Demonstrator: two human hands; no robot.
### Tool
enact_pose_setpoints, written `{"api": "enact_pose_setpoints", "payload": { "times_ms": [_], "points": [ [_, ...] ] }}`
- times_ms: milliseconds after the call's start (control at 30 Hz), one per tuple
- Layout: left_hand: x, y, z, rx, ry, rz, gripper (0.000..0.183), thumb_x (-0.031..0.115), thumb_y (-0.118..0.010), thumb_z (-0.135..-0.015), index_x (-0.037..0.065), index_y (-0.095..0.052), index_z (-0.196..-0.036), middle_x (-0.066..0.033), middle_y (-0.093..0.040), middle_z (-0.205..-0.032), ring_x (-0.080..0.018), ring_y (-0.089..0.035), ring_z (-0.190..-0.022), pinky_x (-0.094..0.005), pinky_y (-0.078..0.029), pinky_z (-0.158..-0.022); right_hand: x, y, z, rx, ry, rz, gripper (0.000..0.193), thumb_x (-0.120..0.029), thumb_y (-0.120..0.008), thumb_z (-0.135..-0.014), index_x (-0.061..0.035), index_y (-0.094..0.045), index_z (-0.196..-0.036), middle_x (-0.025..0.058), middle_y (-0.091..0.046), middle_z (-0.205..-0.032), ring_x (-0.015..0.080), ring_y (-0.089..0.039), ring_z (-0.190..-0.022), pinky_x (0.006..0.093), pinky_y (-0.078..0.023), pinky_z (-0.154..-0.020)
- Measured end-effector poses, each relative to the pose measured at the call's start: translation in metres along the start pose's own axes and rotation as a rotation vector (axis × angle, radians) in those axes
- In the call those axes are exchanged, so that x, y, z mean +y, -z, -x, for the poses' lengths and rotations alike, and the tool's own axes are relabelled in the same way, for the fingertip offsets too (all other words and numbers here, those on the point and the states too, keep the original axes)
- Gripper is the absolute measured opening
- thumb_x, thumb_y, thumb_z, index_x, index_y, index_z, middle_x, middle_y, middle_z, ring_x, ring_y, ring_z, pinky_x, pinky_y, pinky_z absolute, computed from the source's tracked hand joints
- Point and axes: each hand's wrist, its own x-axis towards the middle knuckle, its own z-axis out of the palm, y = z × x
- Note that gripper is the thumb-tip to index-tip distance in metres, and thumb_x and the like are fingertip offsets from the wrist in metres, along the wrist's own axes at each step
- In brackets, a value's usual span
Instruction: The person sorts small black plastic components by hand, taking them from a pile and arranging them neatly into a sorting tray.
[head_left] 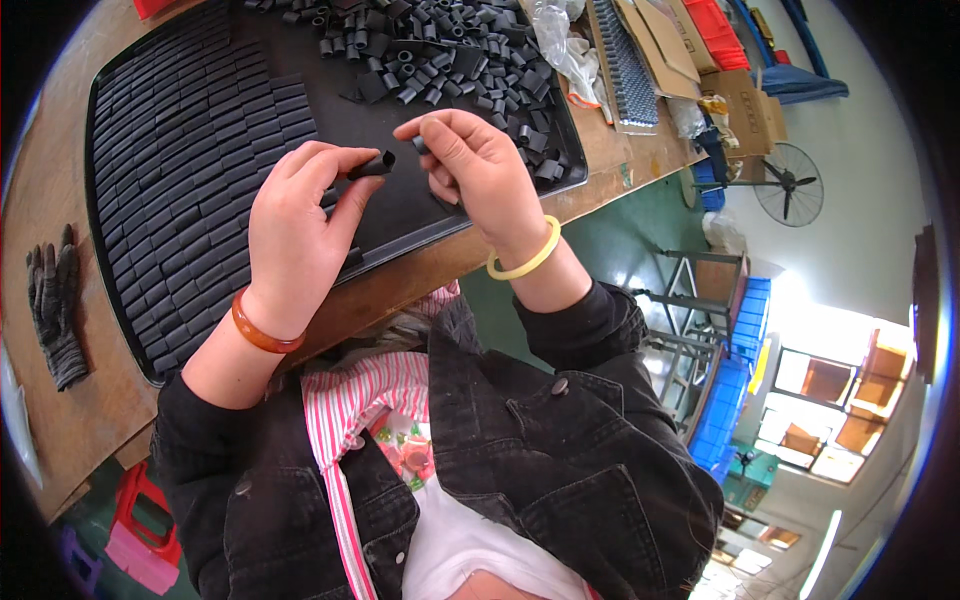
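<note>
Over the black tray [440,232], my left hand [298,225] pinches a short black tube [370,166] between thumb and fingertips, its open end turned to the right. Close beside it, my right hand [480,175] is closed on a small grey cylindrical piece [420,146]; the fingers hide most of it. The two pieces are a short gap apart. Neat rows of black tubes [185,160] cover the left part of the tray, beneath and beyond my left hand. Beyond my right hand lies a loose heap of black pieces [430,50], some of them short tubes.
A dark knit glove [57,310] lies on the wooden table [115,405] left of the tray. At the far right are a plastic bag [572,52] and a carton with rows of small parts [630,75]. A fan [789,185] and blue bins [742,330] stand farther right.
</note>
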Motion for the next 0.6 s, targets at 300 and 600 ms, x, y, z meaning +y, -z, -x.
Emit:
{"api": "enact_pose_setpoints", "payload": {
  "times_ms": [300,600],
  "points": [
    [0.004,0.000,0.001,0.006,0.111,0.101,0.017,0.004,-0.072,-0.083,0.000,-0.068,-0.099,-0.0110,-0.065,-0.088,-0.0264,-0.064,-0.083,-0.0338,-0.051,-0.073,0.012,-0.015,-0.006,0.102,0.361,0.403,0.028,-0.020,-0.078,-0.087,-0.0027,-0.056,-0.089,-0.0004,-0.057,-0.078,0.0065,-0.052,-0.073,0.0217,-0.045,-0.065],
    [0.003,0.000,0.000,0.039,0.059,0.070,0.019,0.004,-0.072,-0.082,0.001,-0.067,-0.101,-0.0112,-0.066,-0.091,-0.0268,-0.064,-0.084,-0.0333,-0.051,-0.074,-0.005,-0.017,-0.002,-0.025,0.158,0.182,0.020,-0.015,-0.075,-0.088,-0.0002,-0.062,-0.091,0.0001,-0.061,-0.078,0.0063,-0.055,-0.072,0.0218,-0.046,-0.066]
  ]
}}
